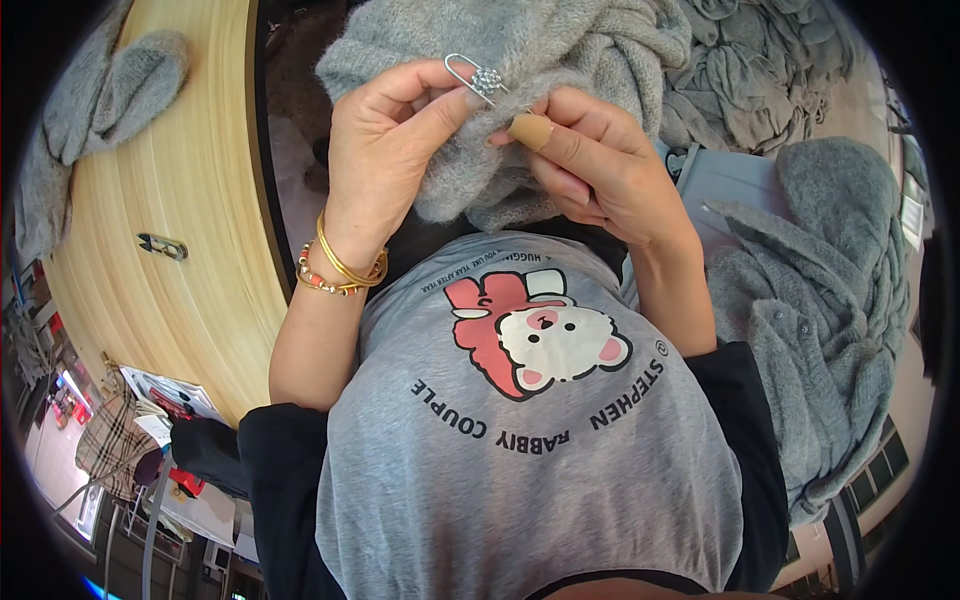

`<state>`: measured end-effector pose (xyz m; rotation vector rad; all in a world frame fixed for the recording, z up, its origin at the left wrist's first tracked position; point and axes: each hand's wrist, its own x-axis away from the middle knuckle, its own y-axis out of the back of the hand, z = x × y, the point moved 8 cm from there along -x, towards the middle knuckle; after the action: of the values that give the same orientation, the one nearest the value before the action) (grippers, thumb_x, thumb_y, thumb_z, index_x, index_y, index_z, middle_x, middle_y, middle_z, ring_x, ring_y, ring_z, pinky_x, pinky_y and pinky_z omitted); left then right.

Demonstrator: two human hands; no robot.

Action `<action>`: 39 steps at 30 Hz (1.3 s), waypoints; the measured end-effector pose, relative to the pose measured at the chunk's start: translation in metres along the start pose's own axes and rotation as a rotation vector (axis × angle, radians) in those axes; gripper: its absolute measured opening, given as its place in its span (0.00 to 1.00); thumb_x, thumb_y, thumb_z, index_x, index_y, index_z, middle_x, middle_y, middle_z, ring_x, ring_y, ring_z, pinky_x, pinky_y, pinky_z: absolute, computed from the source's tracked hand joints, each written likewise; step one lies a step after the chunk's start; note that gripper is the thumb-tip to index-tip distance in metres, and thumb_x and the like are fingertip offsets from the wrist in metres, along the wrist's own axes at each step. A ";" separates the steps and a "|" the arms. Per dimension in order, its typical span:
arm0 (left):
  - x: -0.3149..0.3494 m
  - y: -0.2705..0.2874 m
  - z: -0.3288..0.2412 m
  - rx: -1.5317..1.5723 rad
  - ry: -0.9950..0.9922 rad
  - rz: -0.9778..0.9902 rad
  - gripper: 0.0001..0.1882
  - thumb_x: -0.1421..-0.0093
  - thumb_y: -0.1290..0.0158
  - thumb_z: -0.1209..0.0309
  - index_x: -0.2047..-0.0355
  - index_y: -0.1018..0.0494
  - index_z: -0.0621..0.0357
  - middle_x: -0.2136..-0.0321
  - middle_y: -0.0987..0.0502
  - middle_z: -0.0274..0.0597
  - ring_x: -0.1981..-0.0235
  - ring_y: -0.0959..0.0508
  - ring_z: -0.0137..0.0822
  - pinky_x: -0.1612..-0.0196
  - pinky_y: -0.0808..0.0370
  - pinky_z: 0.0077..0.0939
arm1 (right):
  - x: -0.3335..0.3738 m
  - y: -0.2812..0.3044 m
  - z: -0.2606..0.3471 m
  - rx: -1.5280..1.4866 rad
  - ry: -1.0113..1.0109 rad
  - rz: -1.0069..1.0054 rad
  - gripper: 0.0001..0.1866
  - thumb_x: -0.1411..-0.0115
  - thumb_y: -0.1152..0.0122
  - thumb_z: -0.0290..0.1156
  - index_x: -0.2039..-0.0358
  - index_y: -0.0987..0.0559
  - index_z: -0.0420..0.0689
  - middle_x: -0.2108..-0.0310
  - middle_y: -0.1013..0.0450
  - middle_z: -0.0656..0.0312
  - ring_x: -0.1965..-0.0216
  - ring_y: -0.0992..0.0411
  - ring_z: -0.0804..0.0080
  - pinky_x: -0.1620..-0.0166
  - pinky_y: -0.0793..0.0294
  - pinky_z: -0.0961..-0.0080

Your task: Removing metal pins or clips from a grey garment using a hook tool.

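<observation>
My left hand (395,130) is raised near the top middle, its thumb and forefinger closed on a large silver safety pin (459,66). A shiny cluster of small silver pieces (487,81) sits at the pin; I cannot make out what they are. Close beside it, my right hand (600,165) pinches the edge of a fuzzy grey knit garment (490,35). A tan cover (530,131) wraps the right thumb tip. Whether a needle is between the right fingers is hidden. Below both hands, the garment hangs in loose folds.
At left stands a light wooden table (210,200) with thread snips (163,246) on it and a grey knit piece (145,85) at its far end. Grey knits pile up (740,70) at far right. More hang (820,330) at right, beside a grey-blue bin (735,185).
</observation>
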<state>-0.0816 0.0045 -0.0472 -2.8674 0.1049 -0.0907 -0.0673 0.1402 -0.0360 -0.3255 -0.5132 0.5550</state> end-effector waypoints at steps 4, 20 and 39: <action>-0.002 0.006 0.004 0.030 0.048 0.000 0.09 0.42 0.45 0.79 0.61 0.23 0.64 0.67 0.20 0.35 0.66 0.23 0.21 0.61 0.26 0.13 | 0.001 0.006 0.004 0.076 -0.060 0.030 0.13 0.33 0.55 0.32 0.60 0.26 0.36 0.90 0.44 0.74 0.92 0.54 0.91 0.89 0.58 0.89; -0.002 0.004 -0.007 -0.035 -0.033 -0.004 0.07 0.43 0.44 0.79 0.63 0.23 0.64 0.69 0.21 0.35 0.68 0.24 0.19 0.65 0.27 0.11 | -0.003 0.000 -0.001 -0.053 -0.086 0.088 0.13 0.32 0.56 0.33 0.60 0.26 0.37 0.89 0.45 0.74 0.92 0.54 0.91 0.89 0.59 0.89; 0.009 -0.009 -0.008 0.127 0.081 0.003 0.11 0.42 0.46 0.78 0.57 0.25 0.67 0.59 0.24 0.37 0.58 0.26 0.26 0.53 0.29 0.18 | -0.007 0.008 0.005 0.100 0.063 -0.064 0.11 0.33 0.53 0.33 0.62 0.27 0.37 0.88 0.41 0.72 0.91 0.52 0.90 0.88 0.55 0.89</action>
<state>-0.0722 0.0104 -0.0367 -2.7367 0.1155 -0.2051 -0.0785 0.1442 -0.0375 -0.2296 -0.4317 0.5054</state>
